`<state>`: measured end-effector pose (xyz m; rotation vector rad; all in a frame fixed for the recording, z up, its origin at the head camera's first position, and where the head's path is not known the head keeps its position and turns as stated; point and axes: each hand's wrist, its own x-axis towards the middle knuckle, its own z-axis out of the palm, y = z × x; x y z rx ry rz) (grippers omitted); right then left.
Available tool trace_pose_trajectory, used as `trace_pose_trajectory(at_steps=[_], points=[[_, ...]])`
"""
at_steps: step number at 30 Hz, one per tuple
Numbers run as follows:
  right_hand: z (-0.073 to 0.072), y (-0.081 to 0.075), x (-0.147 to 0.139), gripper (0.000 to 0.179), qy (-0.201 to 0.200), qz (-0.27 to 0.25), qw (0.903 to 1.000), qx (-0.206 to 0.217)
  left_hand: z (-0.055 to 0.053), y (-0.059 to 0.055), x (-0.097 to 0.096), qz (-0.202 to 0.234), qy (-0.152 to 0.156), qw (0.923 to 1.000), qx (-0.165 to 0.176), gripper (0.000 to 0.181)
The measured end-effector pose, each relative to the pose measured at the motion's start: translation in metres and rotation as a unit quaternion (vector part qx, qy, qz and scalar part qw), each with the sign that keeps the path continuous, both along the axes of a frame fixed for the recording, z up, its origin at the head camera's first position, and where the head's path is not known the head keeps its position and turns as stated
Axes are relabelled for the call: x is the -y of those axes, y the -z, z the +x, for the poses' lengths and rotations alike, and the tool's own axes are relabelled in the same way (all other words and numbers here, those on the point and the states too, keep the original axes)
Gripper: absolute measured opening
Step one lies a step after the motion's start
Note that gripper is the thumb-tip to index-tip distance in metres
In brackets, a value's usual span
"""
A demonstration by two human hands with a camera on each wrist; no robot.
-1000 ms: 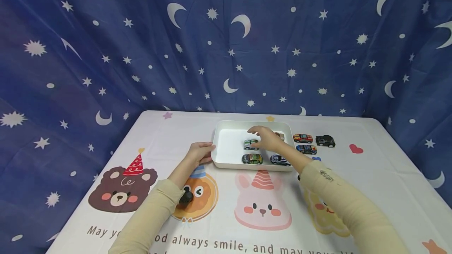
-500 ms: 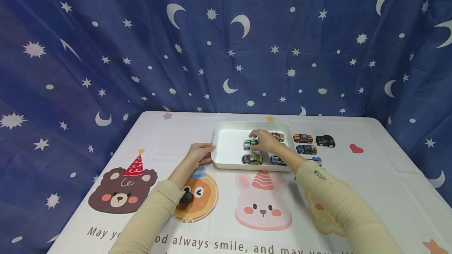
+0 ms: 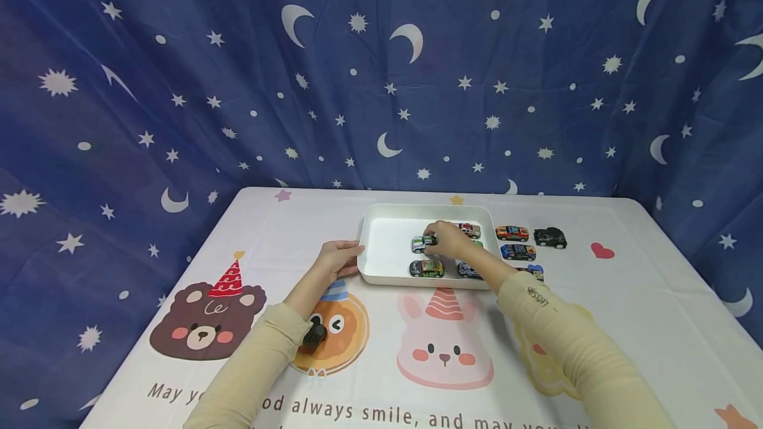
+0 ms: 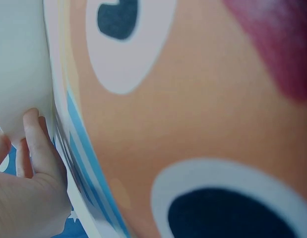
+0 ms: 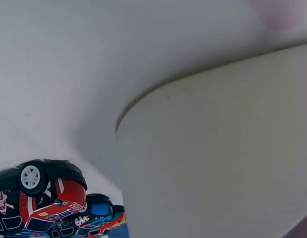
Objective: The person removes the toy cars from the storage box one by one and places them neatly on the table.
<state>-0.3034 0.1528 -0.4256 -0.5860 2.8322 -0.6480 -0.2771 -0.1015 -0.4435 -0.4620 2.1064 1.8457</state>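
A white tray (image 3: 387,280) lies on the table with several toy cars in it. At its left end my left hand (image 3: 335,261) grips the wall; in the left wrist view the thumb (image 4: 36,134) presses on the tray (image 4: 19,59). Inside the tray my right hand (image 3: 453,242) pinches a green and white toy car (image 3: 420,244). In front of that car sits a green and yellow one (image 3: 426,269). A red and white car (image 3: 469,230) and a silver-blue one (image 3: 468,270) are partly behind the right hand and wrist.
Right of the tray stand a red toy car (image 3: 511,234), a blue one (image 3: 518,252) and a black one (image 3: 550,238). Another blue car (image 3: 534,273) is half hidden by the right sleeve. A small black object (image 3: 315,332) lies beside the left sleeve.
My right hand has lowered onto the green and white car, and its fingers have closed around it. The left hand has stayed at the tray.
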Motion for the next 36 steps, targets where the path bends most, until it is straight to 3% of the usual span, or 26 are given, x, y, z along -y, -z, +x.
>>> trace_pose_trajectory(at_steps=[16,36], points=[[0.0004,0.0043,0.0018,0.033,0.009,0.014,0.9998,-0.014,0.0000,0.0003,0.0009,-0.002,0.004,1.0000,0.000,0.041],[0.0057,0.0004,-0.0036,0.033,-0.002,-0.046,0.9986,-0.028,0.0008,-0.0022,-0.0004,-0.005,0.001,1.0000,-0.001,0.039]])
